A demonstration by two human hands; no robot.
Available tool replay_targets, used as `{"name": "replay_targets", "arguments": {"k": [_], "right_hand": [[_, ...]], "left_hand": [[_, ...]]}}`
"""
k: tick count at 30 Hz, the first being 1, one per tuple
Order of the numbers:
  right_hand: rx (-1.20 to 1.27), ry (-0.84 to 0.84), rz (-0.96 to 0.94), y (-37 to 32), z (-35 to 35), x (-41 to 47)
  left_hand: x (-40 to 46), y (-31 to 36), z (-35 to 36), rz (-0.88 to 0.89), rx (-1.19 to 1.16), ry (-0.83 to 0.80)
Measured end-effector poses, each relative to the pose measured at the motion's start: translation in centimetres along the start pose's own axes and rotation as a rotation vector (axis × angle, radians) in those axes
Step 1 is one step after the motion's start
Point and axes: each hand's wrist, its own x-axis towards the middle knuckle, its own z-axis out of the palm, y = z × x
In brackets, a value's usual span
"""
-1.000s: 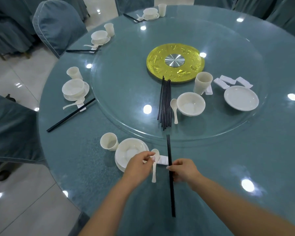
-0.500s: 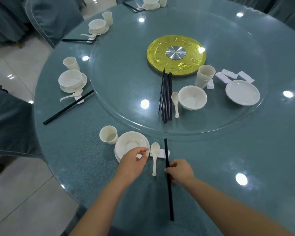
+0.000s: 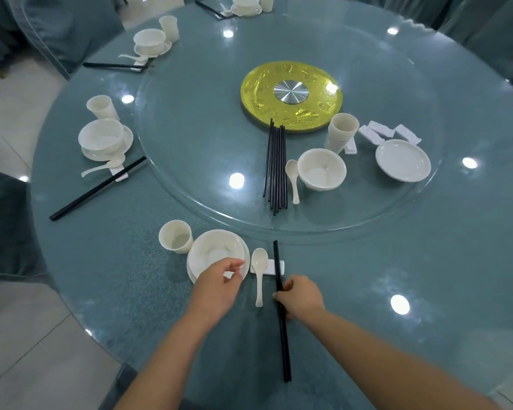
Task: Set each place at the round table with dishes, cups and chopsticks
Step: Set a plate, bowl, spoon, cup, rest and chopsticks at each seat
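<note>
At the near place on the round table (image 3: 427,276) stand a cream cup (image 3: 175,240) and a bowl on a plate (image 3: 212,250). To their right a spoon (image 3: 259,270) and a black pair of chopsticks (image 3: 282,335) lie across a white rest (image 3: 269,267). My left hand (image 3: 216,287) pinches the plate's right rim between thumb and fingers. My right hand (image 3: 301,297) grips the chopsticks near their middle, with the tips pointing toward the table's centre.
The glass turntable (image 3: 190,143) with a yellow hub (image 3: 290,96) carries a bundle of chopsticks (image 3: 276,170), a spoon (image 3: 292,179), a bowl (image 3: 322,170), stacked cups (image 3: 341,131), rests (image 3: 388,133) and plates (image 3: 403,159). Set places (image 3: 104,140) line the left rim. Covered chairs (image 3: 57,25) surround the table.
My left hand has left the spoon and moved left to the plate's rim. My right hand has slid the chopsticks slightly along the rest while keeping hold.
</note>
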Motion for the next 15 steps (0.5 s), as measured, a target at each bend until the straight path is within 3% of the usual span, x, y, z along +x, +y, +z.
{"name": "replay_targets", "arguments": {"k": [11,15], "right_hand": [[0.005,0.014,0.005,0.3,0.2,0.5],[0.000,0.138,-0.064,-0.3,-1.5,1.2]], "left_hand": [[0.3,0.3,-0.5,-0.003,-0.033,0.015],[0.2,-0.2,-1.3,-0.044,-0.059,0.103]]}}
